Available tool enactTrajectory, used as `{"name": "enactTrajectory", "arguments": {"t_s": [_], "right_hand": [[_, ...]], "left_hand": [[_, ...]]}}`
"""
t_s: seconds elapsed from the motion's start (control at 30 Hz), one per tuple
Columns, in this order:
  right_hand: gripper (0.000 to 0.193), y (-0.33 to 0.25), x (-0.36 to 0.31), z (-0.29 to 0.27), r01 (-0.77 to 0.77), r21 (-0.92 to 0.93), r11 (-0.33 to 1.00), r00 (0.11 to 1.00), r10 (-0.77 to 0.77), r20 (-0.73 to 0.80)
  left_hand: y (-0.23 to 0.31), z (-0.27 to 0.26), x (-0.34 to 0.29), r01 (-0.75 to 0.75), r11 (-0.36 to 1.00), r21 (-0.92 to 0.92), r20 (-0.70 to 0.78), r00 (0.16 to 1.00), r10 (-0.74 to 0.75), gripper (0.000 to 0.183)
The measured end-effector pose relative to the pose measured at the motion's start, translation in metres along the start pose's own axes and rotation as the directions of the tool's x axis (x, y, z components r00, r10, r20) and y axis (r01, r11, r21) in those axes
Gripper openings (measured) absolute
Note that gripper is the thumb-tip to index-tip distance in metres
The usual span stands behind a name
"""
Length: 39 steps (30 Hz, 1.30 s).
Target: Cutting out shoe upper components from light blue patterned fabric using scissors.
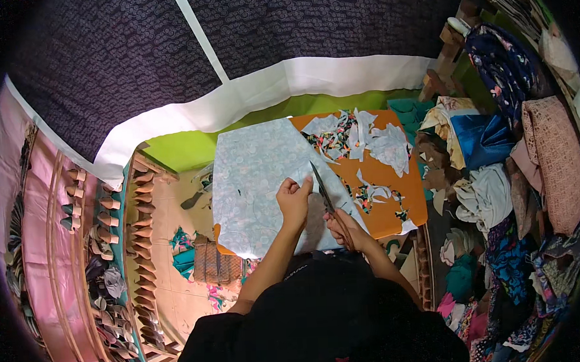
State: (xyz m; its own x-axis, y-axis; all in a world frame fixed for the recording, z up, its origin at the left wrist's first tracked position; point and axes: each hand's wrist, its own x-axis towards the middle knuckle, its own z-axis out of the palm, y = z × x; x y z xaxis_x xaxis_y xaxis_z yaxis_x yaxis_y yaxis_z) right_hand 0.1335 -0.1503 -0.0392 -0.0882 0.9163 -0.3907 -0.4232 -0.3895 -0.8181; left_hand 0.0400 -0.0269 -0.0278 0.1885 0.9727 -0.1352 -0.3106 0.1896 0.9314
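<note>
Black clothing (322,315) cut off, right fingers (334,225) part-hiding scissors (328,201)

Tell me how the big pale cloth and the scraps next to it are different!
The pale cloth is one wide sheet, but the scraps are many small, ragged pieces.
The pale cloth lies mostly flat, while the scraps look crumpled and jumbled.
The pale cloth is whitish with a faint pattern; the scraps mix whitish with dark, colourful bits.
Both lie on the orange table.

You can read no lettering, label, brand, number or sign on anything in your view.
</note>
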Motion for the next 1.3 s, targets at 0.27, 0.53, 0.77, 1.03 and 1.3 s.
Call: {"name": "enactTrajectory", "arguments": {"t_s": [0.27,0.53,0.77,1.03,1.3], "right_hand": [[0.022,0.004,0.008,-0.001,-0.088,0.270,0.959,0.996,0.079,0.044],[0.028,-0.003,0.012,0.002,-0.065,0.165,0.984,0.997,0.071,-0.036],[0.025,-0.001,0.014,-0.002,-0.114,0.285,0.952,0.992,0.123,-0.012],[0.041,-0.008,0.002,0.005,-0.035,0.160,0.986,0.999,0.033,0.016],[0.045,-0.007,0.005,-0.004,-0.003,0.126,0.992,0.996,-0.008,0.084]], "left_hand": [[0.002,-0.002,0.002,0.001,1.000,-0.031,0.009,1.000,-0.001,0.024],[0.008,0.001,0.001,-0.010,0.997,-0.072,0.010,1.000,0.011,0.026],[0.013,0.004,0.000,0.018,0.993,-0.114,0.005,1.000,-0.018,0.026],[0.024,0.013,-0.007,0.107,0.971,-0.212,0.003,0.994,-0.108,0.025],[0.005,0.009,-0.003,0.090,0.983,-0.159,0.031,0.996,-0.086,0.027]]}}
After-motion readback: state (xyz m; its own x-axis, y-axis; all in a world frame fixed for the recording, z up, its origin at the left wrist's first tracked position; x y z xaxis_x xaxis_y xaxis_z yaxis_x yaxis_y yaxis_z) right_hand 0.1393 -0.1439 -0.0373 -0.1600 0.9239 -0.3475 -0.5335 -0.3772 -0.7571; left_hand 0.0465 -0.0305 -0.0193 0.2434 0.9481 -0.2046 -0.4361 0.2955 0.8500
